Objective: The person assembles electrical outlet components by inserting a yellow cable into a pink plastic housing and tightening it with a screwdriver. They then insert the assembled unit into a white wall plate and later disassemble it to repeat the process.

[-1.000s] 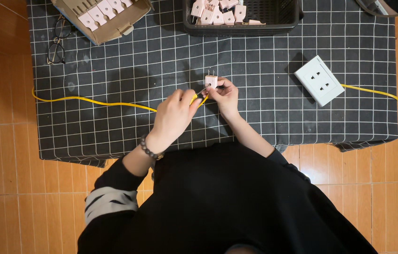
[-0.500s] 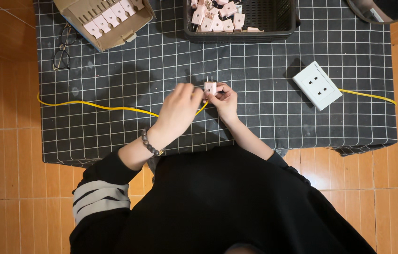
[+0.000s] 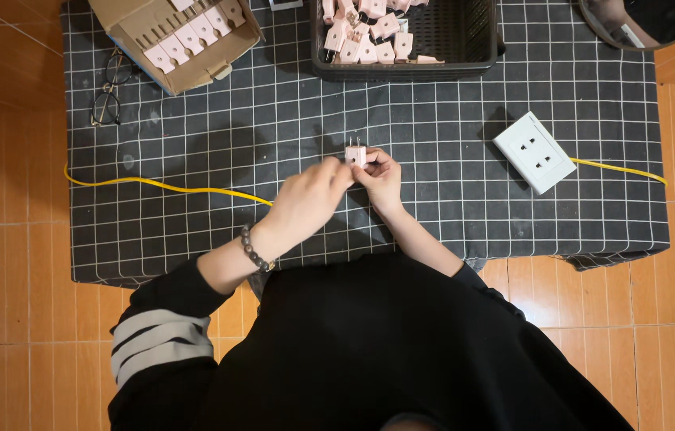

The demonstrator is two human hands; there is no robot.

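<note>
Both hands have drifted a little to the right along the yellow cord over the last second: the left hand and right hand pinch one pink plug, prongs up, above the checked cloth. Farther off sit a white socket and a black basket of plugs.

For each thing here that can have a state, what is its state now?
Pink plug: held by left hand and right hand, prongs up.
Yellow cable: lying slack on the cloth.
White socket: nothing plugged in.
Cardboard box: open.
Black basket: partly filled.
Glasses: folded.
</note>
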